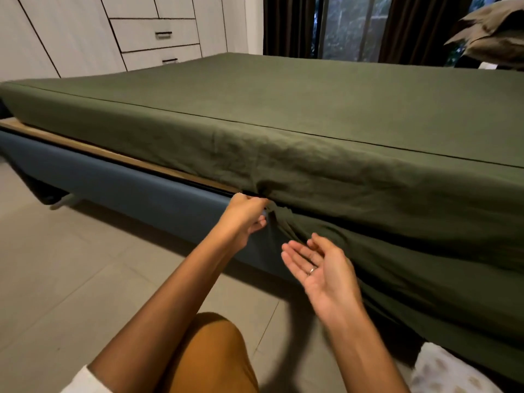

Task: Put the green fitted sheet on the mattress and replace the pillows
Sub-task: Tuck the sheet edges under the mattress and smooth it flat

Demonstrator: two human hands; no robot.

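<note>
Head view: green fitted sheet covers the top and near side of the mattress, stretched fairly smooth on top, seam line running along the upper edge. Lower hem is tucked under on the left half; on the right, from about 3 to 5 o'clock, loose sheet hangs down over the bed frame toward the floor.

Left hand at frame centre, fingers curled, pinching a bunched fold of the sheet right at the gap between mattress bottom and blue bed frame. Wrinkles fan up from that pinch point.

Right hand just at 4 o'clock of the left, palm up, fingers relaxed and spread, holding nothing, close to the hanging fabric; contact with it cannot be told. Ring on one finger.

Wooden slat edge shows between mattress and frame at 9 o'clock.

Beige pillow sits off the bed at 1 o'clock, well apart from the hands. Patterned white pillow at 5 o'clock on the floor beside the bed.

White drawers at 11 o'clock, dark curtains and window at 12. Tiled floor at 8 o'clock. Orange-clad knee at 6.
</note>
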